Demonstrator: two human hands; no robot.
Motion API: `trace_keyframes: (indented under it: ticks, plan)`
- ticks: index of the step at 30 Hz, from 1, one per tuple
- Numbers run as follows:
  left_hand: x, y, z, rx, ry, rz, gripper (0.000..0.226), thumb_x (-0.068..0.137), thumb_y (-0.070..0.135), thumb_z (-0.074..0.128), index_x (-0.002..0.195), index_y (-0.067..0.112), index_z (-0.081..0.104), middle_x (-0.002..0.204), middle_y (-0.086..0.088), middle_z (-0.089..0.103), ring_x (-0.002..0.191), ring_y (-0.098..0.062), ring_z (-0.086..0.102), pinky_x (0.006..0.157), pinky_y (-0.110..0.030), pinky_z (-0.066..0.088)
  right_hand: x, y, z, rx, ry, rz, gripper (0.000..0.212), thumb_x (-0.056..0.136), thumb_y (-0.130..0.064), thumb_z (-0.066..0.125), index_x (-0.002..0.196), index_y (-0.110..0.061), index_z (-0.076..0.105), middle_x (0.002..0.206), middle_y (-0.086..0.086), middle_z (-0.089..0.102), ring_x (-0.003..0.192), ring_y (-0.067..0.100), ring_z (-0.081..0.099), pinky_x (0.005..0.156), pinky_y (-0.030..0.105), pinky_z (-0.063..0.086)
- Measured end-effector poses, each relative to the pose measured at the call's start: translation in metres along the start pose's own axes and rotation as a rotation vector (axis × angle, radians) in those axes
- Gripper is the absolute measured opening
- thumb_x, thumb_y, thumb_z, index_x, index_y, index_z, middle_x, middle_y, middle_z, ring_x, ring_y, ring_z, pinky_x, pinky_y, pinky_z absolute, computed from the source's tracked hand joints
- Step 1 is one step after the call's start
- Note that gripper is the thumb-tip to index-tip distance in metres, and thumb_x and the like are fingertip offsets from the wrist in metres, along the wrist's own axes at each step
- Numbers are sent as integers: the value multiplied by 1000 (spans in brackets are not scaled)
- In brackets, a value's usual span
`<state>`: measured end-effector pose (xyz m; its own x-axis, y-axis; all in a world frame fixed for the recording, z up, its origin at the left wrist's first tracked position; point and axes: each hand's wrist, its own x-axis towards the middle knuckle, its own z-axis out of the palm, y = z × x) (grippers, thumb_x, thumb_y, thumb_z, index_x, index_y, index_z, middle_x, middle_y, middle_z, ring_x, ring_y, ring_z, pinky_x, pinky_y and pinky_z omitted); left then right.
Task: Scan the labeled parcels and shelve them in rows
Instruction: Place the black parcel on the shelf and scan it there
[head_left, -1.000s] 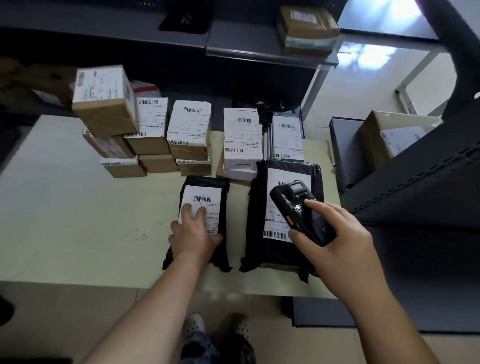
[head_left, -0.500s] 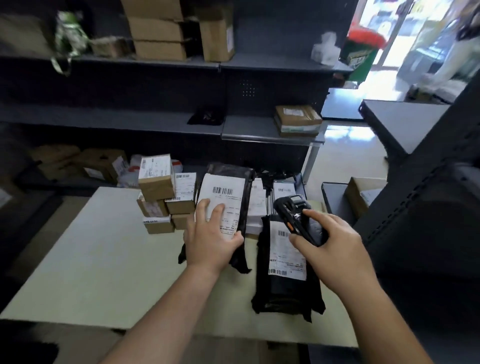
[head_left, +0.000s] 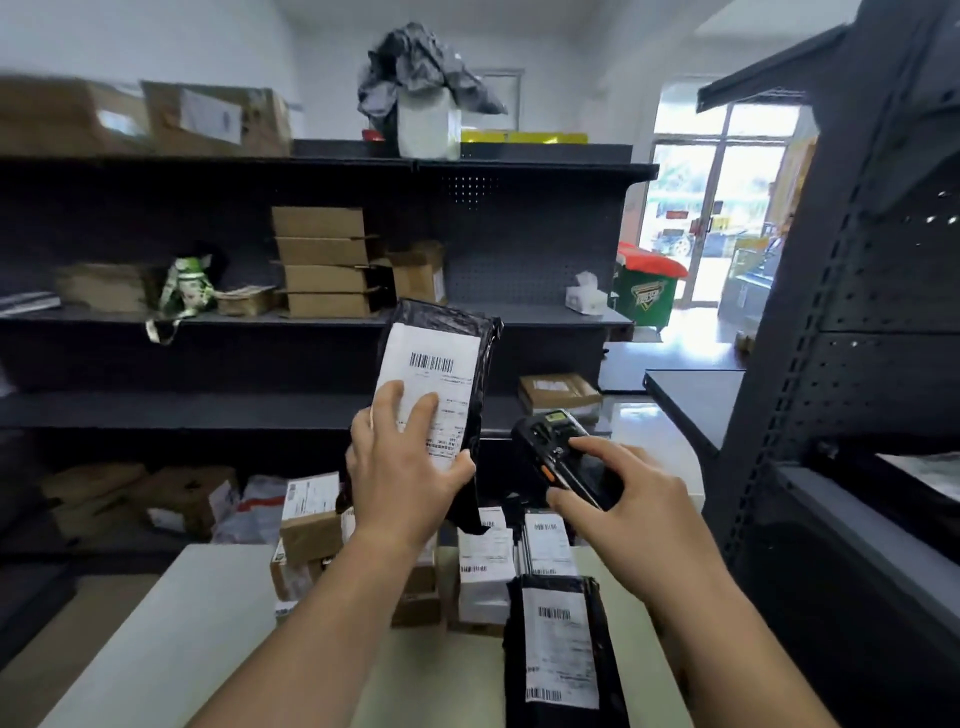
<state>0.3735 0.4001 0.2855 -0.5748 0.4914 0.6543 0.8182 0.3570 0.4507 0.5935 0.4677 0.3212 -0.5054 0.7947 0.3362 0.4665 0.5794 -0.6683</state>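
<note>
Parcel (head_left: 441, 374): flat, glossy black plastic.

Two black bagged parcels: the raised parcel (head_left: 447, 364) above the table (head_left: 171, 639), the flat parcel (head_left: 561, 649) on it. One scanner (head_left: 540, 441) above the table. Four flat cartons (head_left: 324, 262) stacked in one pile beyond the table; one green bin (head_left: 644, 296) beyond its far right corner

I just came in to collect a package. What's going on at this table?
A person is working through labelled parcels. Their left hand holds a black parcel up in front of the shelves, label facing them, while the right hand grips a handheld scanner beside it. A second black parcel lies on the table, with labelled boxes stacked behind it.
</note>
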Motion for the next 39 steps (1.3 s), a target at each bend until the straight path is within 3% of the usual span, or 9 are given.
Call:
trace_keyframes:
  ticks: [7,21,25,30,35,39]
  plan:
    - [13,1,-1,46,48,33,64,73,48,76,130,31,53,150,1,25,132,-32,29,102,-54,36,1,-28,-25,-32,-76,-52,50,75,-56,70,122,-54,55,117,-23,55,105,4,52,86,27,48]
    - [11,-8,14,100,51,56,62,71,44,80,126,27,58,146,-3,32,131,-38,33,98,-58,39,0,-33,-36,-173,-204,-96,53,71,-60,68,121,-56,53,113,-24,55,96,4,60,87,33,53]
    - [6,-9,11,83,46,36,62,71,43,80,126,27,58,147,-2,32,131,-36,32,98,-57,39,3,-25,-33,-159,-165,-125,52,72,-59,67,122,-55,53,111,-25,53,98,3,58,86,31,52]
    - [-13,-11,-7,1,39,-44,60,72,42,80,127,30,57,148,3,28,133,-28,28,103,-53,38,1,0,-8,-97,-66,-135,50,77,-55,68,124,-51,54,116,-26,52,102,1,53,77,18,44]
    - [-48,-13,-40,-70,15,-74,57,71,39,80,123,31,57,146,8,29,130,-21,30,104,-44,40,-33,18,17,-59,17,-123,55,77,-58,68,130,-48,54,124,-26,50,103,2,54,82,26,50]
    - [-74,5,-71,-280,-50,-99,56,72,37,82,123,32,59,138,15,32,128,-13,35,104,-39,42,-82,5,-1,37,169,-98,55,77,-53,70,130,-46,56,128,-22,51,113,4,51,92,30,49]
